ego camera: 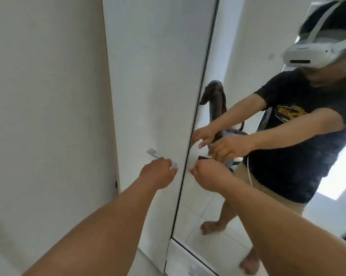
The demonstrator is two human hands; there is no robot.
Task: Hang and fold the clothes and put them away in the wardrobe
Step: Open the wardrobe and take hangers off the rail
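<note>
The left hand (158, 172) is reaching onto the wardrobe door (148, 76), its fingers curling round the lower end of the pale handle (160, 156). Just right of the handle, the right hand (206, 174) is sitting at the edge of the mirror door (237, 56), fingers curled at that edge; whether they are gripping it, I cannot tell.

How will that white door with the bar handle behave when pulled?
The door is a tall flat panel, so it probably stays stiff and swings rather than flexes. A dark hinge-like fitting at its left edge suggests it pivots there. The left hand is at the small, smooth handle, which may be slippery.
</note>
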